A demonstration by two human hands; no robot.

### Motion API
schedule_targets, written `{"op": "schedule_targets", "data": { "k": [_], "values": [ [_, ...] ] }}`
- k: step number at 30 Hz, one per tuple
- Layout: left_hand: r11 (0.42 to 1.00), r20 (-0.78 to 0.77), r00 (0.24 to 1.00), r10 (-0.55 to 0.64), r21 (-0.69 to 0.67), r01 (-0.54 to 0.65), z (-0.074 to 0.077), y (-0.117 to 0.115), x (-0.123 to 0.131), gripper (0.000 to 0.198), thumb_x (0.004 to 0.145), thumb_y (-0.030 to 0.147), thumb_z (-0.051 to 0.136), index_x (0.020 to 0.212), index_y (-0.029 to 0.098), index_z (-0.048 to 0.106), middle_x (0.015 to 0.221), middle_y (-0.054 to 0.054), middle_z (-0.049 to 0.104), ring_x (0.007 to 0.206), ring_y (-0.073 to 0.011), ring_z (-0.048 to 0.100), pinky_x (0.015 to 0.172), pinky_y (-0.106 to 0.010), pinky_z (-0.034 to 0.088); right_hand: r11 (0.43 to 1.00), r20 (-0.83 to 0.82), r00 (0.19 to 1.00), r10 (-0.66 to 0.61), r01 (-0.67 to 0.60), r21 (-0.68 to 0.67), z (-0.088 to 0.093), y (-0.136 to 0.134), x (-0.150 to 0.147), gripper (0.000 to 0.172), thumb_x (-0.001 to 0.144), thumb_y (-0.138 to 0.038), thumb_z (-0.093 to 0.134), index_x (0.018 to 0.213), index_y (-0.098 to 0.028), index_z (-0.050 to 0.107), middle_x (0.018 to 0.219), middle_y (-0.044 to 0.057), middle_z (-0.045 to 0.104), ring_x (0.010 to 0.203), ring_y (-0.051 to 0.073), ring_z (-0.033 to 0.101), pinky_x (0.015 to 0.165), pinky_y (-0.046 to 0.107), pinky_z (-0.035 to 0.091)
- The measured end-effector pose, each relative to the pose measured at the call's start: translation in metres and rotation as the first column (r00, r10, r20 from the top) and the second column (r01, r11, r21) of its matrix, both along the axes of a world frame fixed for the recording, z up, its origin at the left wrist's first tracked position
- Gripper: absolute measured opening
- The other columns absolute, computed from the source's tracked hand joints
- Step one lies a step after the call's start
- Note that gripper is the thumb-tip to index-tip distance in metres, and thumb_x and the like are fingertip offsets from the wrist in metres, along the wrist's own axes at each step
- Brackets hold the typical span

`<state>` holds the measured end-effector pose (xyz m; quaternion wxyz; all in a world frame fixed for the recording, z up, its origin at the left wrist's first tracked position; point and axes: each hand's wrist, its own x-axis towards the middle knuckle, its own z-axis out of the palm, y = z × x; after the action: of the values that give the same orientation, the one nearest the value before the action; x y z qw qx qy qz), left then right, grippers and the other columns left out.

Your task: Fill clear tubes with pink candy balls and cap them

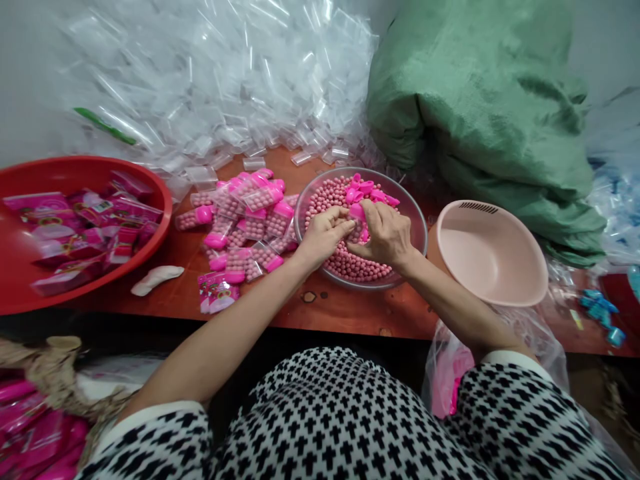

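Both hands meet over a metal bowl [423, 230] filled with small pink balls [360, 267]. Between them is a small clear container with a pink cap [357, 212]. My left hand [324, 233] pinches the container's body from the left. The fingers of my right hand [385, 230] close over its cap from the right. Several loose pink caps [365, 189] lie on the balls at the bowl's far side. Left of the bowl, filled clear containers with pink caps [250, 213] lie in a heap. Small pink printed cards [219, 293] rest at the heap's near edge.
A red basin [163, 237] with pink packets stands at the left. Empty clear containers [225, 73] pile up behind. A green sack [480, 87] and a pale pink tub [493, 250] are on the right. A white scoop-like piece [156, 279] lies near the table's front edge.
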<state>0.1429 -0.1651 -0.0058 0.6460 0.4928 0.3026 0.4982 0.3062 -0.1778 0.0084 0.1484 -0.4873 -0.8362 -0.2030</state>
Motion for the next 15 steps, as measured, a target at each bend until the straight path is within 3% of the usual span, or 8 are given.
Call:
{"op": "schedule_targets", "data": {
  "k": [3, 6, 9, 11, 13, 15],
  "values": [
    [0.999, -0.010, 0.999, 0.036, 0.004, -0.036, 0.000, 0.001, 0.004, 0.019, 0.069, 0.024, 0.073, 0.082, 0.014, 0.063, 0.071, 0.002, 0.063, 0.065, -0.0101, 0.056, 0.066, -0.023, 0.047, 0.998, -0.021, 1.000, -0.013, 0.012, -0.054, 0.005, -0.001, -0.003, 0.067, 0.085, -0.052, 0.054, 0.134, -0.007, 0.048, 0.109, 0.020, 0.065, 0.099, 0.032, 0.061, 0.078, 0.040, 0.051],
    [0.993, 0.000, 0.994, 0.113, 0.026, -0.113, 0.002, 0.004, 0.003, 0.022, 0.069, 0.026, 0.074, 0.086, 0.015, 0.065, 0.077, 0.001, 0.067, 0.071, -0.0117, 0.061, 0.072, -0.025, 0.049, 0.990, -0.078, 0.997, 0.016, -0.026, -0.138, 0.019, -0.001, -0.003, 0.082, 0.082, -0.053, 0.061, 0.145, -0.007, 0.035, 0.131, 0.023, 0.057, 0.119, 0.036, 0.054, 0.091, 0.045, 0.050],
    [0.961, -0.034, 0.966, 0.258, 0.115, -0.253, 0.005, 0.012, -0.019, 0.025, 0.073, 0.034, 0.073, 0.092, 0.017, 0.067, 0.088, -0.001, 0.072, 0.081, -0.0152, 0.064, 0.076, -0.028, 0.049, 0.980, -0.184, 0.983, -0.002, -0.035, -0.196, 0.034, 0.007, 0.006, 0.091, 0.082, -0.054, 0.064, 0.152, -0.013, 0.024, 0.145, 0.020, 0.047, 0.126, 0.034, 0.051, 0.092, 0.044, 0.051],
    [0.893, -0.124, 0.899, 0.419, 0.235, -0.384, 0.004, 0.021, -0.046, 0.024, 0.077, 0.037, 0.071, 0.094, 0.020, 0.070, 0.091, 0.000, 0.073, 0.086, -0.0165, 0.064, 0.079, -0.029, 0.048, 0.966, -0.224, 0.973, -0.051, -0.009, -0.257, 0.038, 0.016, 0.016, 0.078, 0.085, -0.050, 0.062, 0.149, -0.017, 0.032, 0.141, 0.016, 0.053, 0.118, 0.030, 0.057, 0.090, 0.042, 0.051],
    [0.790, -0.232, 0.777, 0.585, 0.378, -0.482, -0.002, 0.034, -0.078, 0.021, 0.081, 0.039, 0.069, 0.092, 0.022, 0.072, 0.085, 0.003, 0.073, 0.090, -0.0173, 0.062, 0.081, -0.030, 0.044, 0.932, -0.193, 0.977, -0.094, 0.018, -0.363, 0.035, 0.025, 0.022, 0.055, 0.089, -0.044, 0.060, 0.137, -0.019, 0.050, 0.128, 0.012, 0.064, 0.106, 0.026, 0.063, 0.088, 0.039, 0.050],
    [0.720, -0.337, 0.654, 0.677, 0.485, -0.496, -0.011, 0.049, -0.106, 0.022, 0.084, 0.041, 0.066, 0.093, 0.021, 0.073, 0.082, 0.004, 0.071, 0.093, -0.0181, 0.061, 0.087, -0.033, 0.040, 0.882, -0.118, 0.989, -0.093, 0.027, -0.470, 0.028, 0.031, 0.020, 0.034, 0.091, -0.037, 0.059, 0.120, -0.018, 0.063, 0.114, 0.010, 0.070, 0.098, 0.025, 0.065, 0.084, 0.037, 0.048]
  ]
}}
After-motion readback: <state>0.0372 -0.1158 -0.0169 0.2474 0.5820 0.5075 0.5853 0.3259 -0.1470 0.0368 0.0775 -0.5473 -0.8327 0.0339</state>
